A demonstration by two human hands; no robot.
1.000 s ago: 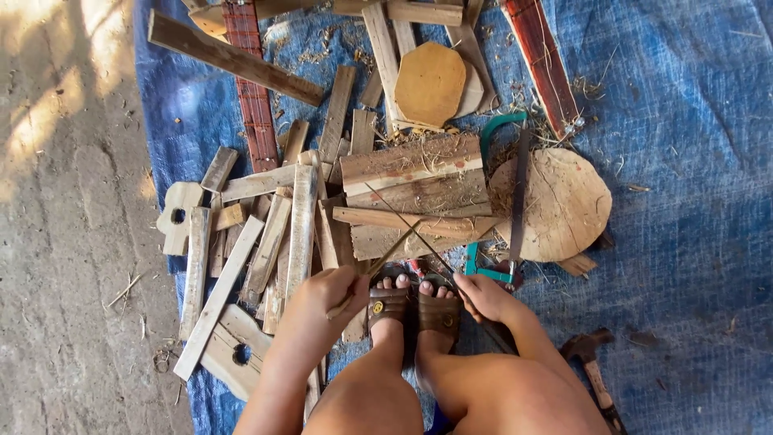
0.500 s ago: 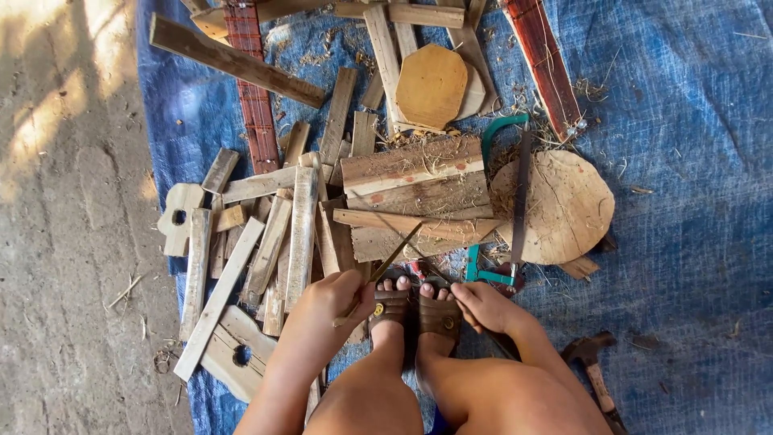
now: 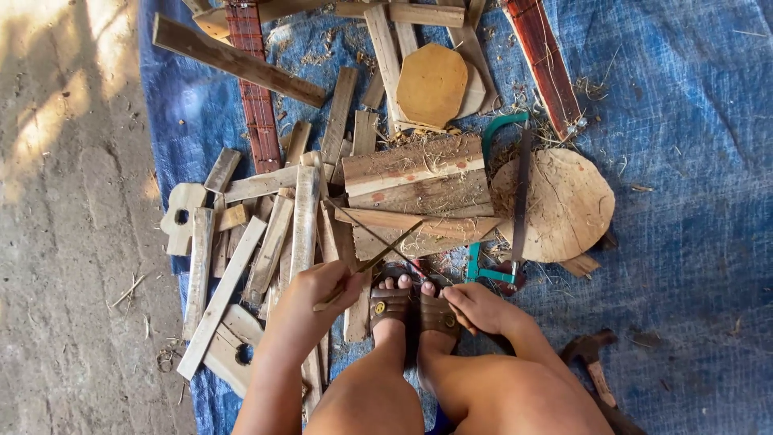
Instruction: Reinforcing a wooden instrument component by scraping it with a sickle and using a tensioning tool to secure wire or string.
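I sit with both feet in brown sandals (image 3: 392,307) on a blue tarp (image 3: 692,161). My left hand (image 3: 316,300) pinches a thin wooden sliver (image 3: 396,244) that slants up to the right. My right hand (image 3: 480,309) rests beside my right foot and seems to pinch a second thin sliver (image 3: 364,231) that runs up to the left. The two slivers cross just above my toes, in front of a stacked wooden block (image 3: 419,173).
Many wooden slats (image 3: 266,242) lie spread on the left of the tarp. A round wooden disc (image 3: 568,205) carries a green-framed hacksaw (image 3: 519,193). An octagonal board (image 3: 432,84) lies further away, a hammer (image 3: 592,362) at my right. Bare concrete (image 3: 72,242) on the left.
Both hands have shifted slightly, and the two slivers stay crossed above my toes. Nothing was picked up or let go.
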